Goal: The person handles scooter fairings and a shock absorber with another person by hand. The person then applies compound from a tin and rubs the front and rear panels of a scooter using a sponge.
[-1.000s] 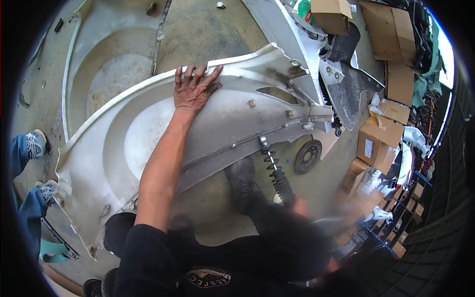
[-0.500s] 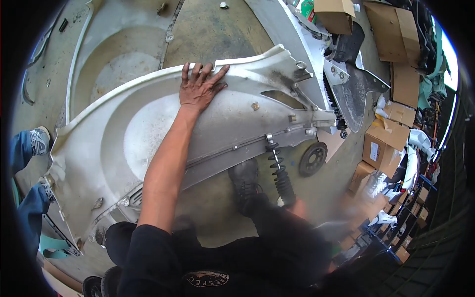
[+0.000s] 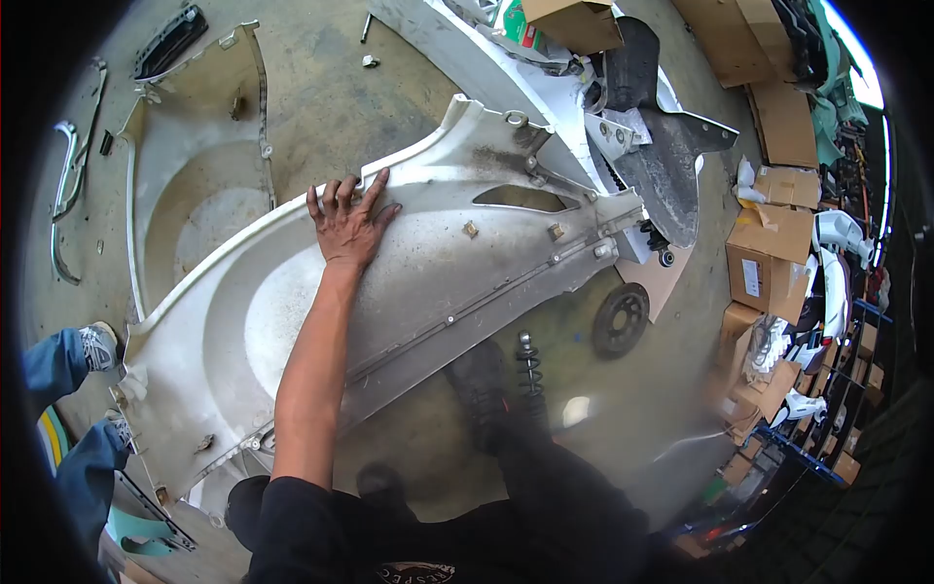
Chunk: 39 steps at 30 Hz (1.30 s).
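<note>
My left hand lies on a large white car fender panel, its fingers apart and their tips at the raised far rim. The panel's inner side faces up, with dirt marks, clips and a slot near its right end. Below its lower edge, near my shoe, a coil-over shock absorber points up, apart from the panel. A dark wheel-like disc with holes is to its right. My right hand is out of view.
A second panel lies on the floor at the far left. Another person's jeans and shoe are beside the panel's left end. White and grey parts crowd the right end. Cardboard boxes and a blue-framed shelf line the right side.
My right hand, blurred beside the shock absorber before, has left the view. The shock absorber now appears lower and apart from the panel. The view has shifted; my left hand stays on the panel.
</note>
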{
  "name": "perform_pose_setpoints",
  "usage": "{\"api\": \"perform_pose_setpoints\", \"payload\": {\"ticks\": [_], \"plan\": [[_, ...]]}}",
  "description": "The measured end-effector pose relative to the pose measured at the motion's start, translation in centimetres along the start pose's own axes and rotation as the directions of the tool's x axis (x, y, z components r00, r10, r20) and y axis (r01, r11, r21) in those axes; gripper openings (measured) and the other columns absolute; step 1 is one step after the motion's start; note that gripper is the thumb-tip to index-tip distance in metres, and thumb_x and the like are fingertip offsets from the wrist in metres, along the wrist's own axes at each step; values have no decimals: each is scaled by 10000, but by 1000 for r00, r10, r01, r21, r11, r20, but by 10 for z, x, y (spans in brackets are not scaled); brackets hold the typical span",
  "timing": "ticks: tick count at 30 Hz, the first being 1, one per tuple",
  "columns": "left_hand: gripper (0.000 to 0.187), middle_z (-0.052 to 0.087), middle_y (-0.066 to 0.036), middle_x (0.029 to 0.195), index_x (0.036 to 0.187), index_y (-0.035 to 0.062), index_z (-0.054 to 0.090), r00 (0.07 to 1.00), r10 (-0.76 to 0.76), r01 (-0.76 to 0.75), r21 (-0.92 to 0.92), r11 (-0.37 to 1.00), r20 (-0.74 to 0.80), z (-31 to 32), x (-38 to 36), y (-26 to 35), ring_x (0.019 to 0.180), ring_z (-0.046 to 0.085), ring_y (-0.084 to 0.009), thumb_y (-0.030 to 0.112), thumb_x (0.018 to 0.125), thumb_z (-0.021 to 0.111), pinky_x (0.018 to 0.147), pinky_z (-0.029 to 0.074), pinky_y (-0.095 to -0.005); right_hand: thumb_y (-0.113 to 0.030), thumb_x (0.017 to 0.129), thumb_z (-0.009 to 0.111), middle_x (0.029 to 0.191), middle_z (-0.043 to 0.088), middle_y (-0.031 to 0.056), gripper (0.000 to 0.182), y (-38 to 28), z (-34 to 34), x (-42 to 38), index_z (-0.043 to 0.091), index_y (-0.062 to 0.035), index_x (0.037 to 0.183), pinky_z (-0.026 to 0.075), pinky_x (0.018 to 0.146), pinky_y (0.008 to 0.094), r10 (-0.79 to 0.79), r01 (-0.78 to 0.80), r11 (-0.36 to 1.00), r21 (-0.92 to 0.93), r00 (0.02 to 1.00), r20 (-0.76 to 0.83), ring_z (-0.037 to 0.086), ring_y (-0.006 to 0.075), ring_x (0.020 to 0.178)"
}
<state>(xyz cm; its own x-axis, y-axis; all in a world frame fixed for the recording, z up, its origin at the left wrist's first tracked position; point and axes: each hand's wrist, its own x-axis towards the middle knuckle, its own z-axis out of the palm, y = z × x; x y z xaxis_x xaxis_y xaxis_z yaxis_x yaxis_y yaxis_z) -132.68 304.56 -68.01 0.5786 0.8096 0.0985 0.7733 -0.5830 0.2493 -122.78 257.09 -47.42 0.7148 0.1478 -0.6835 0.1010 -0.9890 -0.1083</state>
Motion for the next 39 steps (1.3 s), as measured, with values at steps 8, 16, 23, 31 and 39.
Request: {"api": "perform_pose_setpoints", "payload": {"ticks": [8,16,23,31,39], "plan": [[666,368,12,1405,1456,442,457,997,-3,-4,89,996,75,-10,10,5,1382,249,-229,625,849,660,1220,-42,-540,-292,841,789,1132,625,143,613,-49,20,80,552,-3,1327,535,860,352,-120,106,884,456,993,3,662,222,949],[659,347,-145,1520,1388,189,531,934,356,-354,-229,907,-32,-69,0,69,1436,299,-363,229,789,803,1207,219,-583,-59,909,706,1234,632,186,464,-176,61,178,504,53,1311,568,919,444,-288,-281,160,946,904,317,663,308,1080],[1043,379,-127,1521,1527,130,317,513,736,-648,-363,669,442,-103,63,177,1382,400,-373,345,675,879,1143,388,-465,1,893,691,1179,684,123,347,-177,39,163,604,34,1228,531,943,374,-443,-43,162,986,889,112,660,239,1081],[1485,345,-210,1519,1608,143,92,673,675,-469,-530,707,303,-134,65,156,1335,390,-483,336,444,993,1154,347,-507,23,835,693,1128,701,93,382,-193,-21,129,625,35,1210,502,937,341,-629,192,182,964,777,-36,644,185,1054],[1360,398,-281,1439,1523,-12,208,760,549,-250,-622,742,349,-146,47,137,1373,361,-457,448,496,971,1158,301,-508,16,803,660,987,710,53,289,-188,-40,95,679,48,1090,517,798,315,-694,213,216,953,720,-3,638,143,865]]}}
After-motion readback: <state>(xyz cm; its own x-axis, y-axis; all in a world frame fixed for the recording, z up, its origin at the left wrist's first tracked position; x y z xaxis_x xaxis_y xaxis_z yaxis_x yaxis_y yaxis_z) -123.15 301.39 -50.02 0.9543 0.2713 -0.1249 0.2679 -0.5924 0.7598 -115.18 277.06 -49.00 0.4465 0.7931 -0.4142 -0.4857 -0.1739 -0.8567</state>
